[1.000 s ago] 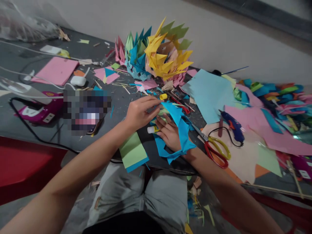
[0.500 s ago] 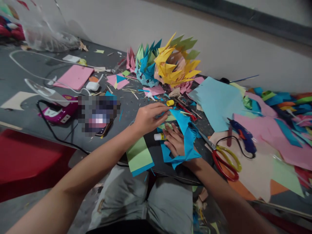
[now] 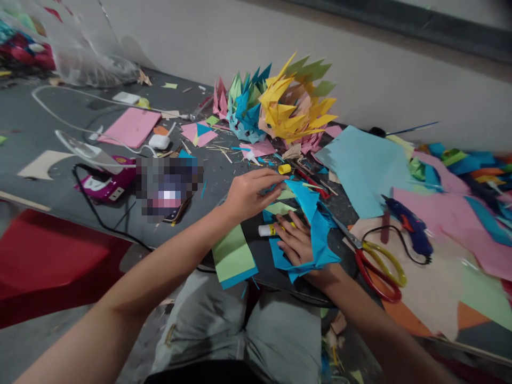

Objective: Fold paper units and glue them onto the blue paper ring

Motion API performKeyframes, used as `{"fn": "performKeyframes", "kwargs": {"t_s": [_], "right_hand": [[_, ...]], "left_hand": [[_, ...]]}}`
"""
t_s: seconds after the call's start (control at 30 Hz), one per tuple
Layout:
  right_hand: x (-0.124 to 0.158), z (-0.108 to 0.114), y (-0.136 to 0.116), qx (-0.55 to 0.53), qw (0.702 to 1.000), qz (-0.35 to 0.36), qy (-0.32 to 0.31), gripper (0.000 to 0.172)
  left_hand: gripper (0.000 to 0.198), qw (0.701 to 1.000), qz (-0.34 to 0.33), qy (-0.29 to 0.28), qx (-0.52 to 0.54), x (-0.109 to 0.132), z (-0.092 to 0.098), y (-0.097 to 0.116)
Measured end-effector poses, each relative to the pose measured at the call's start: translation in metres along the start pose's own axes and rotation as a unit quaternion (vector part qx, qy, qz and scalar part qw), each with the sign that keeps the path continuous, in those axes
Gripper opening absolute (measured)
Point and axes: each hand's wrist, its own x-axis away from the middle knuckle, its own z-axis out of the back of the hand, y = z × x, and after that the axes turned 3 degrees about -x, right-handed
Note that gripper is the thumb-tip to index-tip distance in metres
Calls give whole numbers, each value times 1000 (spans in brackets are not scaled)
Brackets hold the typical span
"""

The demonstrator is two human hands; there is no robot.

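Note:
A strip of folded blue paper (image 3: 316, 224) with pointed corners arches over my right hand. My left hand (image 3: 254, 194) reaches in from the left, its thumb and fingers pinched at the strip's upper tip. Flat beneath the arch lies my right hand (image 3: 295, 242), palm down and fingers spread, across blue and green paper. A glue stick (image 3: 264, 230) with a white end lies partly under those fingers. Its yellow cap (image 3: 284, 169) rests just beyond my left fingertips. Left of my right hand, green sheets (image 3: 232, 253) overlap a blue one at the table edge.
Scissors (image 3: 378, 269) and a blue glue gun (image 3: 412, 226) lie to the right on coloured paper. Spiky folded-paper rings (image 3: 298, 109) stand at the back. A blurred phone (image 3: 172, 189), a purple device (image 3: 106, 184) and a looping white cable (image 3: 52, 114) occupy the left.
The whole view has shifted slightly, so things appear a little further right. Both hands keep nearly the same pose around the blue paper.

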Motion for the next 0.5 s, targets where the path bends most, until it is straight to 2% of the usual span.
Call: {"fn": "performKeyframes", "kwargs": {"t_s": [0.27, 0.37, 0.5], "right_hand": [[-22, -15, 12, -13, 999, -5, 44, 44], [-16, -12, 7, -8, 999, -12, 44, 44], [-2, -4, -1, 6, 1000, -9, 13, 44]], "left_hand": [[15, 1000, -2, 8, 4, 0, 0, 0], [15, 1000, 0, 9, 3, 0, 1, 0], [15, 1000, 6, 6, 1, 0, 1, 0]]}}
